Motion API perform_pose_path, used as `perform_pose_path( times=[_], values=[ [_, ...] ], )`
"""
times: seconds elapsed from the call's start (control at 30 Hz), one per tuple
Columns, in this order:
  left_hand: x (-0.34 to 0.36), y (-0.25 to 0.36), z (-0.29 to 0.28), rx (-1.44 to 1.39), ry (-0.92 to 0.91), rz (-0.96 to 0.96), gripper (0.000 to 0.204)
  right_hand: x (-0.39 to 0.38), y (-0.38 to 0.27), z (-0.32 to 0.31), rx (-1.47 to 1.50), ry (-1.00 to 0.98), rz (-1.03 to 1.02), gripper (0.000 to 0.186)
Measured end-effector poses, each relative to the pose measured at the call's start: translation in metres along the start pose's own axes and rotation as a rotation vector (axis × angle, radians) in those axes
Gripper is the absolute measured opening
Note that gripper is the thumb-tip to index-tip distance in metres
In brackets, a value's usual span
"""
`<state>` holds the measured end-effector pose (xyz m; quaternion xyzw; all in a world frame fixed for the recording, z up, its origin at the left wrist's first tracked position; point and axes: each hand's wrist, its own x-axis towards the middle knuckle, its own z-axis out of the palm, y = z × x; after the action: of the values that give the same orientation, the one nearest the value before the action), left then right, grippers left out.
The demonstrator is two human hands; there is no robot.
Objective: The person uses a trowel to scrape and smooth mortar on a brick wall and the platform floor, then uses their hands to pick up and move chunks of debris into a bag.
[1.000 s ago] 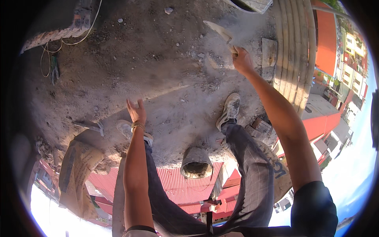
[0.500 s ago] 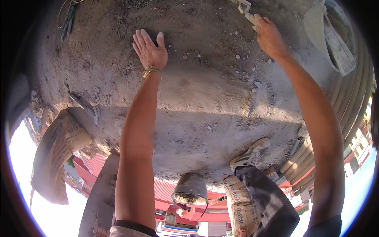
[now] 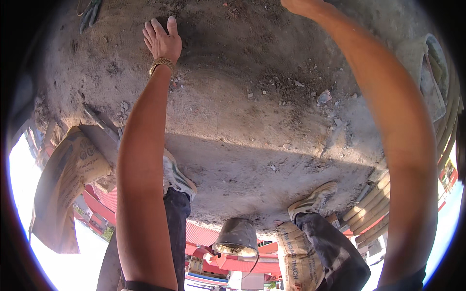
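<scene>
My left hand [image 3: 163, 41] lies palm down with fingers spread on the grey, dusty ground [image 3: 228, 97], at the edge of a darker patch of loose dirt. It holds nothing. A bracelet [image 3: 161, 63] circles that wrist. At the upper edge, my right hand [image 3: 307, 7] is cut off, its fingers out of view. Whatever it may hold cannot be seen now; the earlier picture showed a tool's handle in it. Below the right hand, loose rubble [image 3: 324, 97] is scattered over the ground.
A grey bucket [image 3: 237, 235] stands near my feet, by a printed sack [image 3: 296, 254]. Another sack [image 3: 73, 167] is at the left. A whitish container [image 3: 432, 80] and coiled hose [image 3: 371, 203] lie right. Gloves [image 3: 91, 14] rest far left, a bar [image 3: 99, 121] below them.
My right hand has moved farther away and left to the upper edge, and the tool has left view. My left hand appears farther up and left. My left shoe now shows.
</scene>
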<state>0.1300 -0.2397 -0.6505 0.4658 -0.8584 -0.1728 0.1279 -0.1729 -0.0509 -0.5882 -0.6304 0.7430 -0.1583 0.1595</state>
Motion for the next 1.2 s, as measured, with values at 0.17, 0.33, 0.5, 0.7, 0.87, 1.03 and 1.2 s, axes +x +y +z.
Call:
perform_pose_path(
  times=[0.17, 0.33, 0.5, 0.7, 0.87, 1.03, 1.2],
  values=[
    [-0.043, 0.065, 0.034, -0.103, -0.013, 0.319, 0.089, -0.061, 0.001, -0.024, -0.026, -0.081, -0.104, 0.028],
    [-0.152, 0.122, 0.052, -0.197, -0.048, 0.486, 0.068, -0.189, 0.045, -0.025, -0.142, -0.291, -0.033, 0.043],
    [-0.295, 0.219, 0.062, -0.386, -0.314, 0.529, 0.06, -0.375, 0.055, -0.038, -0.293, -0.406, 0.09, 0.063],
    [-0.423, 0.261, 0.069, -0.531, -0.544, 0.696, 0.06, -0.577, -0.018, -0.015, -0.052, -0.532, 0.457, 0.065],
    [-0.438, 0.246, 0.059, -0.528, -0.561, 0.768, 0.062, -0.671, -0.087, 0.009, 0.38, 0.023, 0.734, 0.054],
    [-0.463, 0.263, 0.074, -0.471, -0.349, 0.511, 0.064, -0.681, -0.136, 0.042, 0.6, 0.146, 1.496, 0.049],
    [-0.503, 0.321, 0.091, -0.496, -0.299, 0.515, 0.052, -0.601, -0.215, 0.092, 0.762, 0.264, 1.261, 0.047]
  ],
)
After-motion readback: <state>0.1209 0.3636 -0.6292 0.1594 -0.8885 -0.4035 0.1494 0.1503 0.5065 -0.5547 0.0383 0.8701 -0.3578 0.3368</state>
